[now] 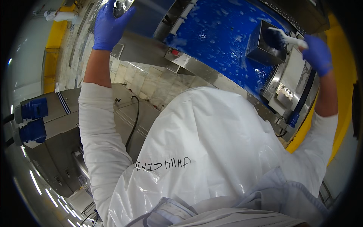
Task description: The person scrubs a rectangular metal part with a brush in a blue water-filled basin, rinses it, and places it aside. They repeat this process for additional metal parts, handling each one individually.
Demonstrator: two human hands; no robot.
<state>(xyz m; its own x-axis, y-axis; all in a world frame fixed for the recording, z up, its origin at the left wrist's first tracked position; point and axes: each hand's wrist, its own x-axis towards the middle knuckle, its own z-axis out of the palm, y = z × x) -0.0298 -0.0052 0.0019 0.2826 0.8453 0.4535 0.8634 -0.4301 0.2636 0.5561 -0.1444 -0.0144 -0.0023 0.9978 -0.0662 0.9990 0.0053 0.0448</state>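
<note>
My right hand (pixel 318 55), in a blue glove, is closed around the white handle of a scrub brush (pixel 290 39). The brush's dark blue bristles sit at the open mouth of a square stainless steel container (pixel 261 51). That container rests tilted on a wet, soapy blue conveyor belt (pixel 215 34). At the top left, my gloved left hand (pixel 109 28) grips a shiny metal piece (pixel 123 5) between thumb and fingers. The upper edge of the picture cuts off the fingertips and much of that piece, so its kind is unclear.
A steel frame (pixel 215 73) edges the belt on my side. Metal machine parts and a dark blue hose (pixel 302 94) lie at the belt's right end. Steel cabinets with blue plugs (pixel 34 108) stand at the left. Light floor tiles (pixel 141 81) show between the machines.
</note>
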